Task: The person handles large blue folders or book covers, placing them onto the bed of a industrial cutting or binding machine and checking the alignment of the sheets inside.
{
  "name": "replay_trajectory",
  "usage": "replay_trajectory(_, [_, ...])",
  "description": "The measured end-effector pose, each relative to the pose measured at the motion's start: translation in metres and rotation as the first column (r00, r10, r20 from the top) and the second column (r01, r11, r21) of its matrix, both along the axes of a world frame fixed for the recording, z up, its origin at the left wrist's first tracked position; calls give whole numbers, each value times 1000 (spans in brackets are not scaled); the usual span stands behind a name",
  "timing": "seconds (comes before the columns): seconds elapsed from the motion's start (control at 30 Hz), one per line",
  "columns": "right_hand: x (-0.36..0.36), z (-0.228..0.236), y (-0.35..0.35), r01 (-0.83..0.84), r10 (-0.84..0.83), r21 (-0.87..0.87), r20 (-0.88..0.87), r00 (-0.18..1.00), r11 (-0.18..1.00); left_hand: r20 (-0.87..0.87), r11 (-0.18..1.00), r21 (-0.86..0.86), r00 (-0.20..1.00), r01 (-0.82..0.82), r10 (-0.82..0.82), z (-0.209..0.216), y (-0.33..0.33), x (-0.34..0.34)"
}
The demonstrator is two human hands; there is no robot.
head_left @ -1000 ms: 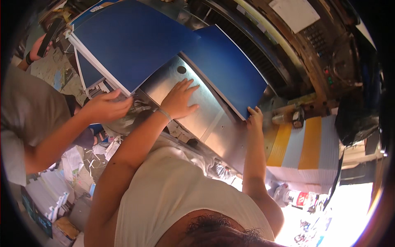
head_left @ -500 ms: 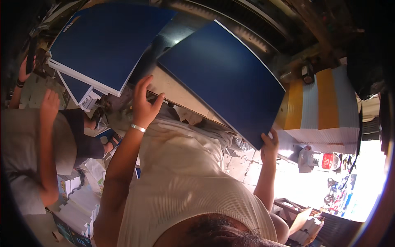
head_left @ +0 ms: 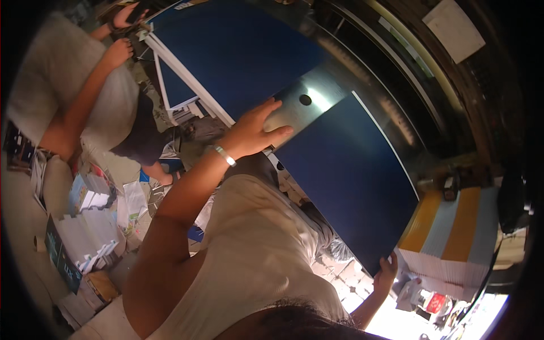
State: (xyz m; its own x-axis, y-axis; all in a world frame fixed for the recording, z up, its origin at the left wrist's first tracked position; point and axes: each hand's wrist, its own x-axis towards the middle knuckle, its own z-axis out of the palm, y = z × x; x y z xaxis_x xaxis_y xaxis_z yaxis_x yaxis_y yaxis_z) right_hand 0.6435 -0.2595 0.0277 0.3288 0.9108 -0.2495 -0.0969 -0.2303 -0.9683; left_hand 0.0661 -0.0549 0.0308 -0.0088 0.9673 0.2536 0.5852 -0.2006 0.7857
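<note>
My right hand (head_left: 385,273) pinches the near right corner of a large dark blue sheet (head_left: 351,181) with a white far edge. It lies at a slant on a shiny metal table (head_left: 292,102). My left hand (head_left: 252,133), a silvery band at its wrist, is held open with fingers spread. It hovers between that sheet and a thick stack of blue sheets (head_left: 232,51), close to the stack's near right corner. Whether its fingertips touch anything is hard to tell.
Left of me another person (head_left: 85,85) stands by the stack with both hands near its left edge. Yellow and white paper piles (head_left: 447,232) rise at the right. White paper stacks (head_left: 85,238) and loose scraps cover the floor at lower left. A machine (head_left: 391,62) runs along the far side.
The view has swung left, so most things sit further right. My left hand has reached forward over the metal table towards the stack. My right hand keeps its hold on the sheet's corner.
</note>
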Motion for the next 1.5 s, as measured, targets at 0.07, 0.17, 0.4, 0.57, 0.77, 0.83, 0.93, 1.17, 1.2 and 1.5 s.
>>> replay_trajectory(0.07, [-7,6,2,-4,4,-4,5,1000,1000,-46,997,70,998,-28,31,3,-1,0])
replay_trajectory(0.17, [-6,7,2,5,-5,-4,28,1000,1000,-44,997,65,998,-40,43,3,-7,2])
replay_trajectory(0.4, [20,-4,21,2,15,-84,212,977,996,-3,982,-106,988,-156,157,26,-18,-3])
replay_trajectory(0.57, [30,-9,56,-106,115,-58,188,975,993,-177,962,234,979,139,-99,-11,-28,-2])
replay_trajectory(0.77, [29,-10,71,-218,218,-17,174,960,976,-117,976,137,981,170,-154,-33,-39,5])
replay_trajectory(0.83, [24,-8,68,-137,138,-24,302,943,990,-103,973,167,984,159,-143,-35,-37,8])
replay_trajectory(0.93, [22,-5,67,-52,123,-179,410,904,982,-129,973,156,980,172,-152,-32,-37,8])
replay_trajectory(1.17, [15,0,65,-65,180,-228,536,825,972,-252,938,268,956,220,-152,-44,-41,1])
replay_trajectory(1.2, [18,-4,63,-96,191,-205,513,837,974,-264,940,268,954,213,-141,-46,-42,1])
replay_trajectory(1.5, [-71,57,114,-239,42,19,967,250,971,-343,923,226,912,312,-224,-39,-31,-6])
